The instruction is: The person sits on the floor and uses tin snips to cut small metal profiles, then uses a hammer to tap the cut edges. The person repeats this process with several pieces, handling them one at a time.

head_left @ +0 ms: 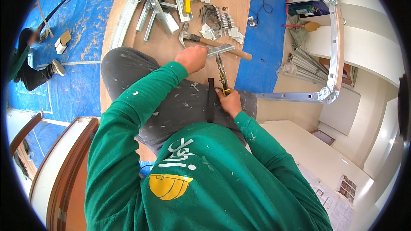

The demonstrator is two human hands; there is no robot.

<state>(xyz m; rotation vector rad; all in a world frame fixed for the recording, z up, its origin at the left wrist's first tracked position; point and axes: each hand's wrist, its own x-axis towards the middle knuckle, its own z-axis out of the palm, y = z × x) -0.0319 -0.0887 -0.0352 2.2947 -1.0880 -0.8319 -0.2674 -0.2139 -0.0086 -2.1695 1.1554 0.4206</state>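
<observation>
My left hand [192, 59] is closed round one end of a short galvanized metal channel piece [223, 48], which points off to the right. In my right hand [230, 103] are metal-cutting snips [221, 69] with black and yellow handles. Their jaws point away from me and meet the channel piece near its middle; whether they bite into it is too small to tell. Just beyond, a claw hammer [206, 41] with a wooden handle lies on the wooden board [171, 38], partly covered by the channel piece.
Cut metal channels [160, 13] lie piled at the far left, with a yellow utility knife [188, 1] beside them. Several metal brackets [218, 19] sit right of the knife. A folding ladder [295, 96] stands at the right. Another person [30, 60] is on the blue sheeting [81, 21].
</observation>
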